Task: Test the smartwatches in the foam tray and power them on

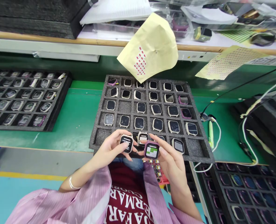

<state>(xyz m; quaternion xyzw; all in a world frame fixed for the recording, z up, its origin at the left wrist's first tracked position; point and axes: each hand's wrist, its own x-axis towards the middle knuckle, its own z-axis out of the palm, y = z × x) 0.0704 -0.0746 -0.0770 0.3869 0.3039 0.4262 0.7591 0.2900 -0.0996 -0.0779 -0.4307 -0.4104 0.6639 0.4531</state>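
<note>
My left hand (116, 146) is closed round a pale smartwatch case (126, 144), its lit screen showing white text and my thumb at its face. A purple smartwatch case (151, 150) with green and white blocks on its screen sits between the fingers of my right hand (172, 155). Both are held over the near edge of a black foam tray (124, 107), whose compartments hold many strapless watch cases. Just behind my fingers, another pale watch case (142, 138) with a lit screen lies in the tray. Part of the front row is hidden by my hands.
A second foam tray of watches (23, 101) lies left on the green bench (82, 110). Yellow sticker sheets (152, 46) hang from the shelf above. White cable (218, 133) runs along the right, near stacked trays (247, 189). Below my hands is a red tray (163, 179).
</note>
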